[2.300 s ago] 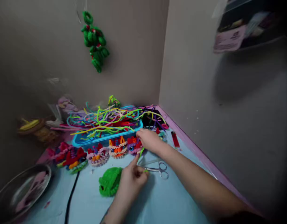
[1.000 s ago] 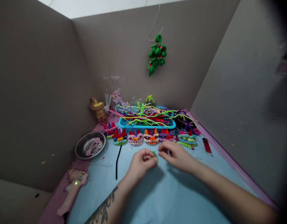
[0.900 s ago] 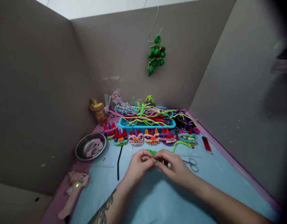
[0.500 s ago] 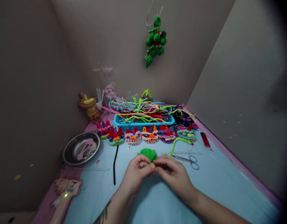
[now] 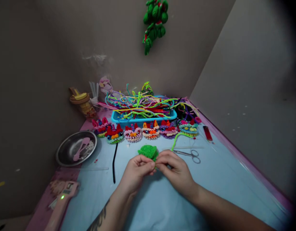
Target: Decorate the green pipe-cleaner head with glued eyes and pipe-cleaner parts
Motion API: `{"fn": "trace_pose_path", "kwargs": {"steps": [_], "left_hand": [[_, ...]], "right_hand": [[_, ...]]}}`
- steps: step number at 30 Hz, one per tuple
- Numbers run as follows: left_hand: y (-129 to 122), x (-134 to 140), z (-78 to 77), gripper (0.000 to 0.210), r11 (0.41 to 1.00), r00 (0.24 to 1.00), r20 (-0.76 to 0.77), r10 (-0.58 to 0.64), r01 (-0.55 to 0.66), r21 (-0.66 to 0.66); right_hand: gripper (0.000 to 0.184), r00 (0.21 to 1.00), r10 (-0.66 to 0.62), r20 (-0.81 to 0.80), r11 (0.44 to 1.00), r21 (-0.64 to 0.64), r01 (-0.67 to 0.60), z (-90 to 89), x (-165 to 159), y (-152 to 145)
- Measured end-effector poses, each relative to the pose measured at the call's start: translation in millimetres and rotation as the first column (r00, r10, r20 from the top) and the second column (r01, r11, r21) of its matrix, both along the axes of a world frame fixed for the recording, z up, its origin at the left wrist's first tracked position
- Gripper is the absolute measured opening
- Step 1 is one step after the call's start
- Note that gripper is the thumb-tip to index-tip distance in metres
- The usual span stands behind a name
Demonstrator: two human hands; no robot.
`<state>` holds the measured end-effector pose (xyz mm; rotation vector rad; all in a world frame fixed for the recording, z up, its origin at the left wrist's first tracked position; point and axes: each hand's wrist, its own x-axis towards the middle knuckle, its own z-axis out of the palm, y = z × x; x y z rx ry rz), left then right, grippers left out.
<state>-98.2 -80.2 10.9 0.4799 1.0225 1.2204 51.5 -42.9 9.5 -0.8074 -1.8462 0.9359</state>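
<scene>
Two hands meet over a green coil on a blue tabletop.

The left hand (image 5: 135, 170) and the right hand (image 5: 175, 168) come together just in front of the green coil (image 5: 148, 151), which lies on the tabletop (image 5: 162, 205); the fingers of both are pinched together on a thin green strand, the grip itself too small to make out. A green stem (image 5: 177, 138) curves away beside the scissors (image 5: 188, 154). Behind stands a row of small coiled faces (image 5: 148, 129), then a blue tray (image 5: 143, 117) heaped with coloured stems. A metal bowl (image 5: 75, 149) sits to the left, a black stem (image 5: 113, 162) near it, a pink glue gun (image 5: 62, 200) at the edge.
</scene>
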Motion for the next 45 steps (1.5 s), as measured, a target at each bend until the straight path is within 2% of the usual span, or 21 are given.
{"fn": "trace_pose_path", "kwargs": {"steps": [3, 5, 7, 10, 12, 15, 17, 20, 21, 23, 25, 27, 38, 45], "left_hand": [[0, -2, 1.7, 0.028, 1.0, 0.999, -0.029, -0.022, 0.022, -0.002], [-1, -4, 2.5, 0.027, 0.998, 0.996, -0.058, -0.063, 0.064, 0.016], [-2, -6, 2.7, 0.027, 0.993, 0.99, -0.093, -0.109, 0.112, 0.031], [-5, -7, 2.8, 0.028, 0.977, 0.969, -0.138, -0.205, 0.21, 0.021], [-7, -5, 3.0, 0.029, 0.963, 0.954, -0.142, -0.264, 0.268, 0.006], [-8, -2, 3.7, 0.03, 0.958, 0.952, -0.117, -0.284, 0.287, 0.006], [-7, 1, 4.4, 0.029, 0.97, 0.966, -0.104, -0.237, 0.24, 0.026], [-4, 3, 5.1, 0.028, 0.992, 0.989, -0.097, -0.109, 0.115, 0.055], [-3, 3, 5.2, 0.028, 0.995, 0.993, -0.093, -0.074, 0.079, 0.053], [-2, 3, 4.9, 0.028, 0.999, 0.996, -0.082, -0.031, 0.034, 0.035], [-2, 3, 4.6, 0.029, 1.0, 0.997, -0.08, -0.014, 0.016, 0.021], [-2, 3, 4.3, 0.029, 1.0, 0.996, -0.09, -0.005, 0.008, 0.026], [-3, 1, -0.6, 0.029, 0.996, 0.992, -0.098, -0.086, 0.089, 0.028], [-3, 2, 3.3, 0.033, 0.993, 0.988, -0.095, -0.119, 0.121, 0.01]], "right_hand": [[0.007, 0.998, 0.055, -0.034, 0.99, -0.131, -0.059, -0.5, -2, 3], [0.007, 0.985, 0.123, -0.123, 0.952, -0.266, -0.152, -2.0, -2, 6], [0.016, 0.954, 0.186, -0.233, 0.867, -0.419, -0.272, -3.6, -2, 9], [0.029, 0.911, 0.249, -0.33, 0.698, -0.59, -0.405, -3.0, 0, 11], [0.031, 0.898, 0.29, -0.33, 0.65, -0.621, -0.438, -0.2, 2, 12], [0.027, 0.897, 0.346, -0.275, 0.682, -0.582, -0.442, 4.3, 6, 15], [0.023, 0.915, 0.323, -0.242, 0.756, -0.516, -0.403, 5.8, 8, 15], [0.014, 0.968, 0.185, -0.169, 0.909, -0.346, -0.234, 7.0, 8, 14], [0.011, 0.982, 0.14, -0.127, 0.946, -0.276, -0.171, 7.6, 8, 13], [0.006, 0.995, 0.087, -0.038, 0.984, -0.15, -0.092, 9.2, 8, 10], [0.005, 0.997, 0.08, 0.015, 0.994, -0.081, -0.079, 10.5, 8, 7], [0.006, 0.997, 0.082, 0.015, 0.994, -0.074, -0.081, 10.7, 7, 6], [0.007, 0.992, 0.118, -0.051, 0.959, -0.255, -0.127, 3.5, 3, 8], [0.011, 0.988, 0.156, 0.011, 0.976, -0.157, -0.153, 6.1, 6, 8]]}}
